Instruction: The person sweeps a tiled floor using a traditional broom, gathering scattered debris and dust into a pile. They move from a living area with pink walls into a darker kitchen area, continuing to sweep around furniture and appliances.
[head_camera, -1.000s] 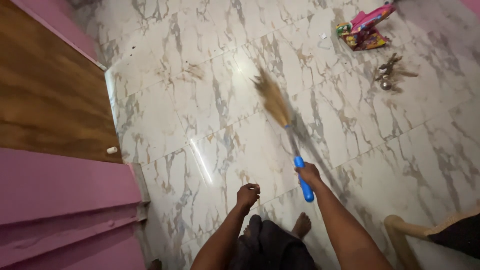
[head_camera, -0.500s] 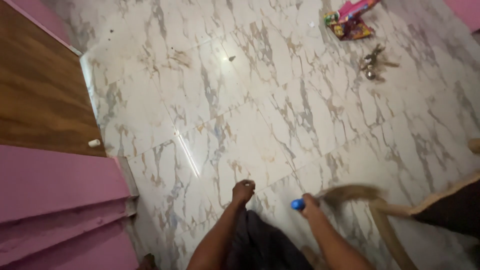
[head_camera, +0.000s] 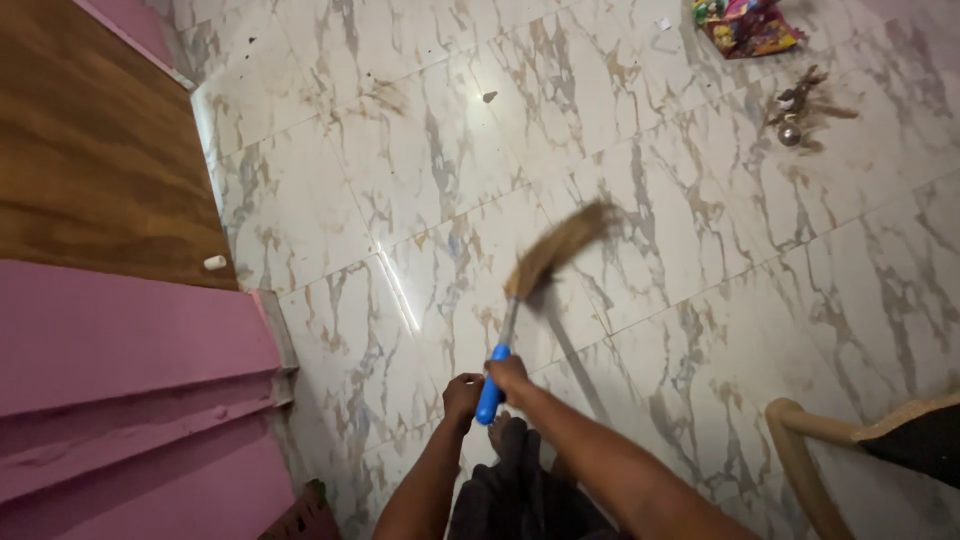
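Beside the pink wall and brown wooden door, the left hand is curled into a loose fist, gripping nothing, just beside the blue handle. The right hand is clenched around the blue-handled straw broom, whose bristles blur over the white marble floor.
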